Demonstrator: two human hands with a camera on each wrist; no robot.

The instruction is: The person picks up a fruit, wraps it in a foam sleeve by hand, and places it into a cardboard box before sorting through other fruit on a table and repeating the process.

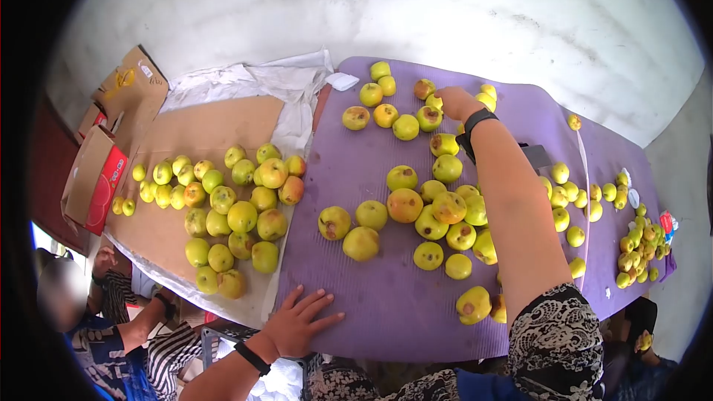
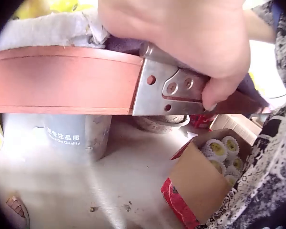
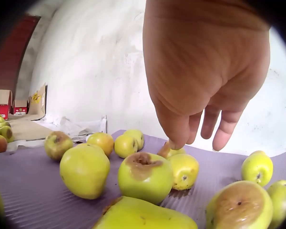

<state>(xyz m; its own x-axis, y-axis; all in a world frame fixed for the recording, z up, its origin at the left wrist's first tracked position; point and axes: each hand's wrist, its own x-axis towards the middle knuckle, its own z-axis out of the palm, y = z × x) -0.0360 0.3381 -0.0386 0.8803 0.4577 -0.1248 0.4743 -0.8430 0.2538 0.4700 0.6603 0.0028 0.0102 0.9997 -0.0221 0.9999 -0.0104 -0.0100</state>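
My left hand [image 1: 302, 321] rests with fingers spread on the purple mat [image 1: 327, 167] at the table's near edge. In the left wrist view its thumb hangs over the edge, against a metal bracket [image 2: 169, 90]. My right hand [image 1: 457, 104] reaches across to the far side of the mat, fingers pointing down among yellow-green apples. In the right wrist view its fingertips are just above a yellow apple [image 3: 183, 171], and nothing shows between them. Next to it sits a green apple with a brown, sunken top [image 3: 145, 176]. Another apple [image 3: 239, 207] has a large brown patch.
Many apples [image 1: 241, 217] lie on a cardboard sheet [image 1: 215, 130] at the left. A red box [image 1: 96, 182] stands beyond it. A small pile of apples [image 1: 637, 249] is at the far right. Below the table are a bucket [image 2: 78, 138] and a box of net-wrapped apples [image 2: 195, 176]. Another person [image 1: 111, 327] sits at the left.
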